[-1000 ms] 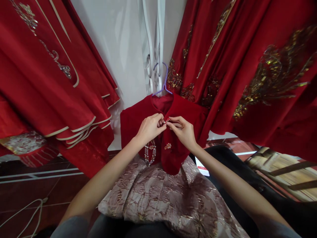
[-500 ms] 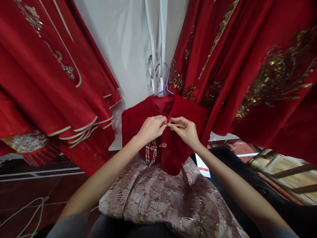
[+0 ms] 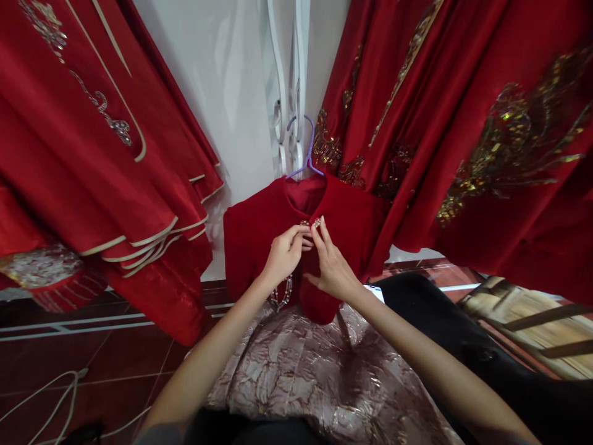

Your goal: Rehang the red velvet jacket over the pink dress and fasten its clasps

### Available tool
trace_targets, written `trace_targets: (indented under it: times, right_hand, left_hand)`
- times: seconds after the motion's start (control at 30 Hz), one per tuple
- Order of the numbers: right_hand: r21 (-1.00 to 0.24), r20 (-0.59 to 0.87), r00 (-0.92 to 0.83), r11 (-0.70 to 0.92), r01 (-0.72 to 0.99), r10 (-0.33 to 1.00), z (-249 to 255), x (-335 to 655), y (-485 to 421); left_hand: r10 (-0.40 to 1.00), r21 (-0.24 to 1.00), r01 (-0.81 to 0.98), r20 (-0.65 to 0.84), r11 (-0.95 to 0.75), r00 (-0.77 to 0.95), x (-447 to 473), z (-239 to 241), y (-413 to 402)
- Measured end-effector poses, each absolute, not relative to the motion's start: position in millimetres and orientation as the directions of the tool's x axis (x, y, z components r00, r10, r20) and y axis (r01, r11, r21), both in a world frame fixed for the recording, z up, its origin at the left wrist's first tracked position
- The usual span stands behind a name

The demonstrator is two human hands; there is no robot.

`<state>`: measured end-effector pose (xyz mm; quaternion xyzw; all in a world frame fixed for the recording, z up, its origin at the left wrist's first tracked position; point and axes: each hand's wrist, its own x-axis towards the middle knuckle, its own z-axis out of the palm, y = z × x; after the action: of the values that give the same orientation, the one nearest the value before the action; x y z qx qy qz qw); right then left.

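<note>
A red velvet jacket (image 3: 252,225) hangs in front of me on a purple hanger (image 3: 308,162). My left hand (image 3: 285,252) is closed at its front opening, thumb and fingers pinching the edge below the neckline. Beside it, my right hand (image 3: 334,267) has its fingers stretched up and its thumb apart, fingertips touching a small jewelled clasp (image 3: 317,222). Another jewelled piece (image 3: 304,223) shows just above my left fingers. A beaded ornament (image 3: 281,292) dangles lower on the jacket, partly behind my left wrist. My fingers hide part of the front edge.
Red garments with cream trim (image 3: 152,204) hang at left, and red ones with gold sequins (image 3: 486,161) at right. Pinkish brocade fabric (image 3: 315,364) covers my lap. A phone (image 3: 374,293) lies on black fabric (image 3: 430,321). A white cable (image 3: 69,405) crosses the floor.
My right hand has turned upward, from a pinch at the front edge to outstretched fingers on the clasp. My left hand has moved slightly down. Both clasp pieces now show near the neckline.
</note>
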<state>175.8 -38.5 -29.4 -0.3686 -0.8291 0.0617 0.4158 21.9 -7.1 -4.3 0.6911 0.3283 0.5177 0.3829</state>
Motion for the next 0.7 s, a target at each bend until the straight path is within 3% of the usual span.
trace_targets:
  times: [0.13,0.27,0.37,0.6,0.7]
  right_hand:
    - [-0.462,0.602,-0.336,0.659,0.593,0.724,-30,193,-43]
    - [-0.632,0.556,-0.081,0.485,0.605,0.827,-3,227,-55]
    - [-0.683,0.581,0.037,0.463,0.566,0.813,24,238,-69]
    - [-0.734,0.556,-0.108,0.548,0.402,0.824,48,196,-105]
    - [-0.766,0.501,-0.193,0.536,0.354,0.843,43,186,-109]
  left_hand:
    - [0.861,0.876,0.035,0.464,-0.480,0.206,20,-10,-9]
    - [0.891,0.902,0.058,0.412,-0.429,0.189,16,-14,-2]
    - [0.897,0.912,0.044,0.390,-0.407,0.207,21,-18,3]
    - [0.933,0.971,-0.108,0.236,-0.214,0.272,28,-4,-20]
    - [0.936,0.937,0.002,0.350,-0.350,0.039,10,9,-42]
